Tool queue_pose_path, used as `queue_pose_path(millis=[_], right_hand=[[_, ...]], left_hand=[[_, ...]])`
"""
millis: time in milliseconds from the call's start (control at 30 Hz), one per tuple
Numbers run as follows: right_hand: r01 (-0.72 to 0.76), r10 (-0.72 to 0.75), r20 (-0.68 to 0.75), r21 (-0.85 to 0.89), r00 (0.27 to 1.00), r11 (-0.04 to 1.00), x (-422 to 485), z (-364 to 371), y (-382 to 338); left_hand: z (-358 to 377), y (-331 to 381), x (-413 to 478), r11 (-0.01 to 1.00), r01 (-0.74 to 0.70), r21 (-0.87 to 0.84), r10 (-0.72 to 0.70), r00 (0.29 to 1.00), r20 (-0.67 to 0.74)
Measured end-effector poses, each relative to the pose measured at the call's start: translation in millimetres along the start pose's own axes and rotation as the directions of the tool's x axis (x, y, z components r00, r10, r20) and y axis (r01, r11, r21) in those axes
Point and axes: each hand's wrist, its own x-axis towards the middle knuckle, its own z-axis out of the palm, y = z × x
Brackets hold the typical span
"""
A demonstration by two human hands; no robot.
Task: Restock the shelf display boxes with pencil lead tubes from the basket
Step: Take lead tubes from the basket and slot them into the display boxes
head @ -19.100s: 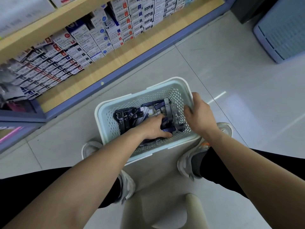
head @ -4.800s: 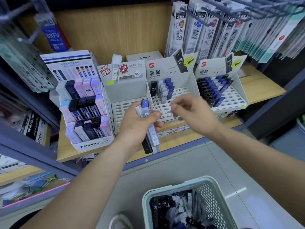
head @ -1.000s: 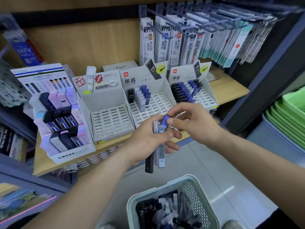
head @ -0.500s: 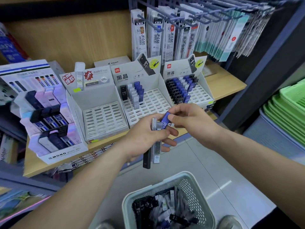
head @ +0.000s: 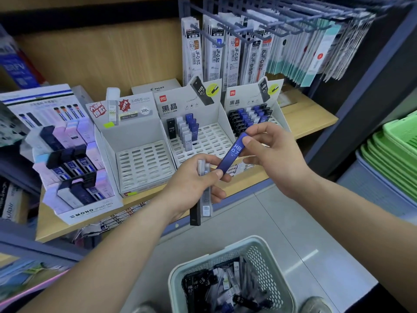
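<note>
Blue HB 0.7 tube (head: 232,153) pinched near its top in my right hand (head: 276,159), label facing me, I reckon to match it to the blue row in the middle display box (head: 209,143). Left hand (head: 191,188) grips the spare tubes (head: 205,202), clear and black, as a feed stack. Basket (head: 268,265) on the floor below, many tubes left inside.

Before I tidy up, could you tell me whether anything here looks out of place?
The left display box stands empty, every slot bare; the middle box holds only a few tubes.
</note>
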Motion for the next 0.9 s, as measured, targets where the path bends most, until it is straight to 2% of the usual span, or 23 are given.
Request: queue_pose_path(millis=[233, 500, 733, 900], right_hand=[[0.091, -0.092, -0.003, -0.153, 0.996, 0.984, 24, 15, -3], [0.231, -0.233, 0.04, -0.367, 0.972, 0.901, 101, 62, 27], [0.236, -0.221, 0.086, -0.432, 0.972, 0.87, 120, 74, 43], [0.29, -0.224, 0.194, -0.456, 0.955, 0.842, 122, 70, 44]], left_hand=[[-25, -3, -1, 0.999, -0.03, 0.04, 0.036, 0.989, -0.144], [-64, -16, -5, 1.0, -0.024, 0.014, 0.027, 0.96, -0.279], [-70, -14, -5, 0.999, -0.039, -0.023, 0.031, 0.956, -0.292], [-67, -11, -3, 0.998, -0.043, -0.045, 0.028, 0.957, -0.288]])
